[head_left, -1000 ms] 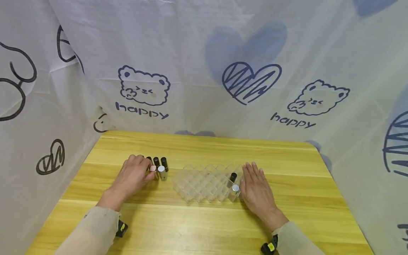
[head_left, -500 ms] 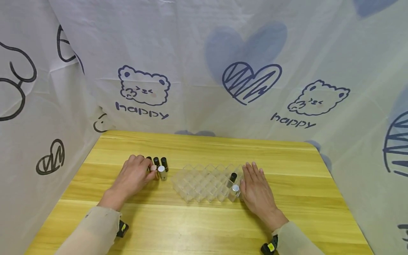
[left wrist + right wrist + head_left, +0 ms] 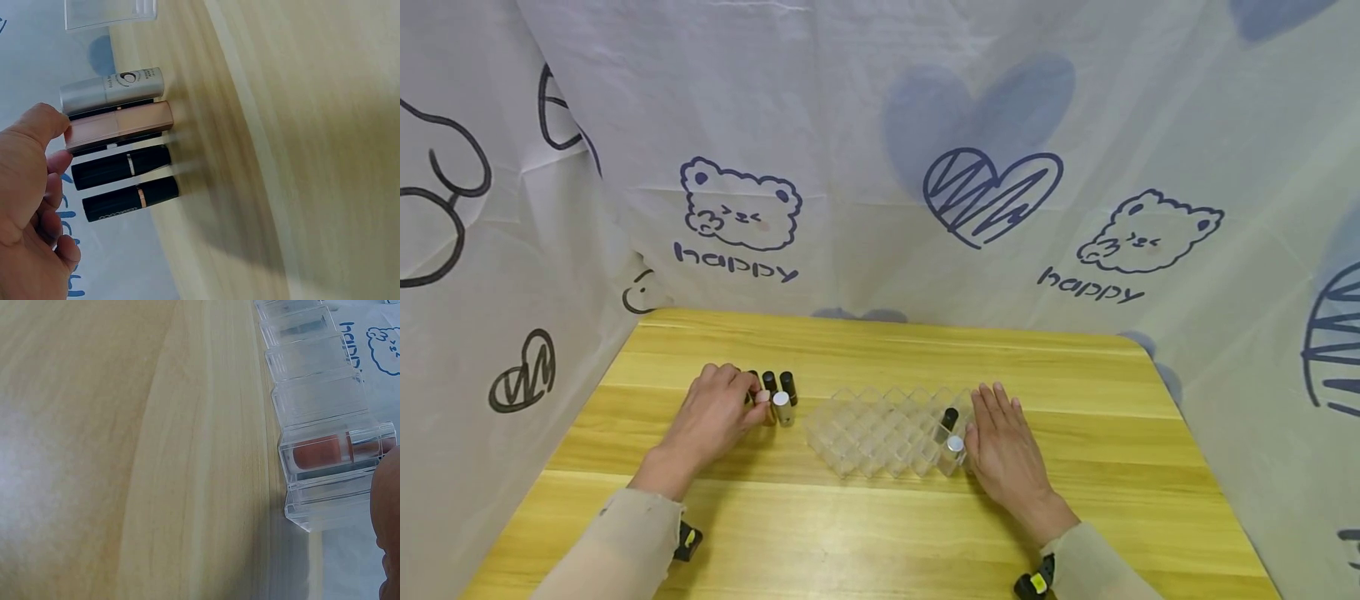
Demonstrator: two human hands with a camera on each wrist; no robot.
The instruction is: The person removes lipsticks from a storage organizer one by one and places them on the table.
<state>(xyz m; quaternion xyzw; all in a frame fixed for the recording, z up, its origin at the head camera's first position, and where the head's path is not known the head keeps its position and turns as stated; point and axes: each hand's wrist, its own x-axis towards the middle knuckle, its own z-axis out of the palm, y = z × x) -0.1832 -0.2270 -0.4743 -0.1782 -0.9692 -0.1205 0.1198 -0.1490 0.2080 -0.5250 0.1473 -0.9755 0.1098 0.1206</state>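
My left hand [image 3: 707, 417] pinches the top of a rose-gold lipstick [image 3: 119, 125] between thumb and fingertip; the lipstick stands upright on the table. Right beside it is a silver tube [image 3: 112, 89] with dark print, and on the other side are black lipsticks [image 3: 122, 167]. Straight fingers of my right hand [image 3: 1006, 446] lie along the right end of a clear lipstick organizer [image 3: 872, 433] with diamond-shaped cells. Near that end, the organizer holds a black-capped lipstick [image 3: 951, 414] and a silver-capped tube with red contents [image 3: 317, 452].
The yellow wooden table [image 3: 850, 533] runs back to a white cloth [image 3: 865, 125] with bear and heart drawings, which also hangs on both sides. The lipstick group stands a short gap to the left of the organizer.
Hardly anything differs. Both hands keep their places, and the whole head view has shifted very slightly.
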